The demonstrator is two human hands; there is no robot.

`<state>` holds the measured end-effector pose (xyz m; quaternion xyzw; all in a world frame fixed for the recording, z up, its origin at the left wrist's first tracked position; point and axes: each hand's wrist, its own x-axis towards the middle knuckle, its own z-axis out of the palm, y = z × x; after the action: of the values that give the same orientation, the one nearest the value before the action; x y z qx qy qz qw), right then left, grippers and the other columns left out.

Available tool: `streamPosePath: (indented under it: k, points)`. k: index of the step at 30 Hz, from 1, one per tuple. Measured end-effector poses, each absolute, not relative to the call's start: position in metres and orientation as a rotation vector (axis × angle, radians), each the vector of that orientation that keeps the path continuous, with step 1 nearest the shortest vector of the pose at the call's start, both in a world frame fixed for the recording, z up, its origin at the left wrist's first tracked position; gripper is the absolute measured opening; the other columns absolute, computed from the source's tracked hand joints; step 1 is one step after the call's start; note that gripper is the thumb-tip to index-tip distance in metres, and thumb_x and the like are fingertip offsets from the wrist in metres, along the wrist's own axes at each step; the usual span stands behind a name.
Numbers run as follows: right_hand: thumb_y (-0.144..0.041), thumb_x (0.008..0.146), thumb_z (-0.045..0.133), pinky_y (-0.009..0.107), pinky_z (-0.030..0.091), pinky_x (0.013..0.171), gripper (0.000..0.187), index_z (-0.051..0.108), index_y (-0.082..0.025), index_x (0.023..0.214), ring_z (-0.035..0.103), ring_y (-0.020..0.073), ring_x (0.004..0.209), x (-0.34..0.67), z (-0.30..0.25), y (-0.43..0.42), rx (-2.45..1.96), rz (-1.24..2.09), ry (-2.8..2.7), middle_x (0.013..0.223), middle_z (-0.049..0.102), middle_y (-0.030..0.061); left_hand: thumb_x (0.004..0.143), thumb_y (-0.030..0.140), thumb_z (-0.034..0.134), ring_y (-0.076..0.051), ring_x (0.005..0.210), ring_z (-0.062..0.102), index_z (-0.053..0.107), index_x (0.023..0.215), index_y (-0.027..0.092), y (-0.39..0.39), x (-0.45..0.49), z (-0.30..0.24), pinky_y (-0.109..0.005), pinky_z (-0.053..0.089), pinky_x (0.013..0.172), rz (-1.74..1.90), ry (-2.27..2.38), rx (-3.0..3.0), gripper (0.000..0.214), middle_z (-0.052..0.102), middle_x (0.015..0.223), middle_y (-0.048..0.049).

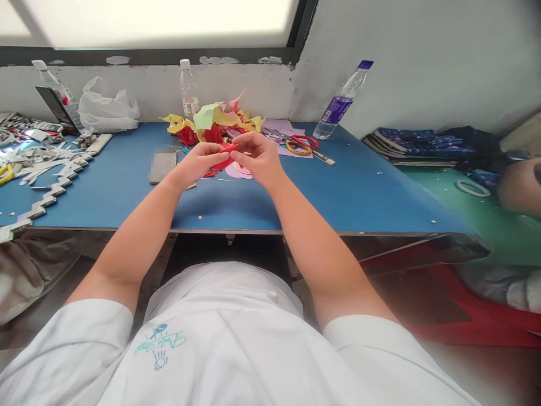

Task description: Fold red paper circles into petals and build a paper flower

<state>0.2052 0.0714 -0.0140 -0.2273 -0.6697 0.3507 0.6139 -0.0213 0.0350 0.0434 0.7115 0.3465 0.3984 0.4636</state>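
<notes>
Both my hands meet over the middle of the blue table [127, 192]. My left hand [198, 162] and my right hand [258, 157] each pinch a small red piece of paper [226, 152] between fingertips, holding it just above the tabletop. Pink paper cut-outs [239, 170] lie on the table right under my hands. Behind them sits a heap of folded yellow, red, green and pink paper shapes [213, 125].
A grey phone [163, 165] lies left of my hands. Red and yellow scissors [301, 144] rest on lilac paper at right. Two clear bottles [189, 90] [341, 102] stand at the wall. White paper strips [46, 169] cover the left end. Another person's hand [520, 186] shows far right.
</notes>
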Motion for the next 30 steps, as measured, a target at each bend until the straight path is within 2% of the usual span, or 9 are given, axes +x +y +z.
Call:
streamPosePath:
  k: [2, 4, 7, 10, 15, 20, 23, 26, 30]
  points:
    - [-0.103, 0.070, 0.115, 0.034, 0.060, 0.063, 0.090, 0.078, -0.028, 0.104, 0.072, 0.0229, 0.082, 0.206, -0.014, 0.073, -0.542, 0.795, -1.547, 0.096, 0.077, 0.0021, 0.089, 0.071, 0.108, -0.016, 0.072, 0.053, 0.073, 0.080, 0.022, 0.034, -0.023, 0.044, -0.033, 0.044, 0.067, 0.955, 0.875, 1.780, 0.060, 0.057, 0.077, -0.0005]
    - [-0.107, 0.066, 0.114, 0.035, 0.058, 0.061, 0.094, 0.077, -0.028, 0.102, 0.068, 0.0217, 0.076, 0.206, -0.013, 0.075, -0.572, 0.797, -1.538, 0.094, 0.075, 0.0015, 0.088, 0.069, 0.110, -0.018, 0.077, 0.060, 0.077, 0.087, 0.023, 0.033, -0.024, 0.044, -0.034, 0.048, 0.070, 0.967, 0.879, 1.792, 0.057, 0.064, 0.083, -0.0014]
    - [-0.106, 0.066, 0.114, 0.037, 0.058, 0.062, 0.094, 0.077, -0.029, 0.105, 0.065, 0.0217, 0.072, 0.208, -0.012, 0.075, -0.640, 0.799, -1.507, 0.089, 0.072, -0.0003, 0.076, 0.056, 0.118, -0.021, 0.088, 0.072, 0.083, 0.110, 0.025, 0.035, -0.024, 0.042, -0.035, 0.058, 0.078, 1.036, 0.859, 1.759, 0.057, 0.079, 0.097, -0.0020]
    - [-0.099, 0.070, 0.118, 0.039, 0.061, 0.068, 0.090, 0.075, -0.031, 0.111, 0.068, 0.0245, 0.076, 0.210, -0.011, 0.073, -0.708, 0.794, -1.487, 0.085, 0.069, -0.0018, 0.069, 0.043, 0.119, -0.023, 0.089, 0.074, 0.081, 0.121, 0.025, 0.041, -0.022, 0.037, -0.038, 0.060, 0.081, 1.069, 0.878, 1.740, 0.067, 0.084, 0.096, -0.0009]
    - [-0.087, 0.073, 0.122, 0.039, 0.060, 0.067, 0.087, 0.074, -0.033, 0.121, 0.069, 0.0256, 0.075, 0.210, -0.012, 0.072, -0.746, 0.821, -1.476, 0.084, 0.070, -0.0030, 0.076, 0.036, 0.114, -0.020, 0.084, 0.067, 0.079, 0.122, 0.022, 0.049, -0.021, 0.030, -0.040, 0.052, 0.079, 1.094, 0.908, 1.763, 0.059, 0.082, 0.087, 0.0019]
    - [-0.068, 0.071, 0.127, 0.041, 0.066, 0.073, 0.087, 0.073, -0.033, 0.130, 0.073, 0.0261, 0.079, 0.210, -0.012, 0.072, -0.712, 0.869, -1.516, 0.085, 0.071, -0.0050, 0.086, 0.041, 0.114, -0.017, 0.082, 0.064, 0.078, 0.123, 0.022, 0.050, -0.023, 0.029, -0.039, 0.048, 0.078, 1.089, 0.897, 1.808, 0.055, 0.085, 0.091, 0.0018]
    - [-0.060, 0.073, 0.126, 0.040, 0.065, 0.072, 0.082, 0.074, -0.032, 0.130, 0.072, 0.0252, 0.076, 0.211, -0.012, 0.073, -0.713, 0.879, -1.520, 0.081, 0.068, -0.0067, 0.092, 0.044, 0.113, -0.017, 0.081, 0.064, 0.079, 0.126, 0.021, 0.047, -0.023, 0.030, -0.039, 0.049, 0.078, 1.074, 0.907, 1.852, 0.053, 0.085, 0.093, 0.0017]
    - [-0.061, 0.076, 0.124, 0.039, 0.063, 0.069, 0.080, 0.074, -0.031, 0.130, 0.072, 0.0248, 0.073, 0.212, -0.014, 0.074, -0.716, 0.895, -1.531, 0.080, 0.067, -0.0066, 0.097, 0.040, 0.110, -0.016, 0.081, 0.062, 0.081, 0.127, 0.020, 0.045, -0.022, 0.032, -0.038, 0.050, 0.079, 1.079, 0.914, 1.881, 0.047, 0.082, 0.091, 0.0025]
    - [-0.070, 0.077, 0.123, 0.040, 0.064, 0.068, 0.081, 0.076, -0.031, 0.130, 0.073, 0.0258, 0.071, 0.213, -0.015, 0.074, -0.704, 0.912, -1.544, 0.078, 0.069, -0.0061, 0.093, 0.035, 0.108, -0.019, 0.085, 0.066, 0.084, 0.126, 0.019, 0.046, -0.022, 0.031, -0.040, 0.051, 0.079, 1.102, 0.887, 1.862, 0.045, 0.085, 0.094, -0.0005]
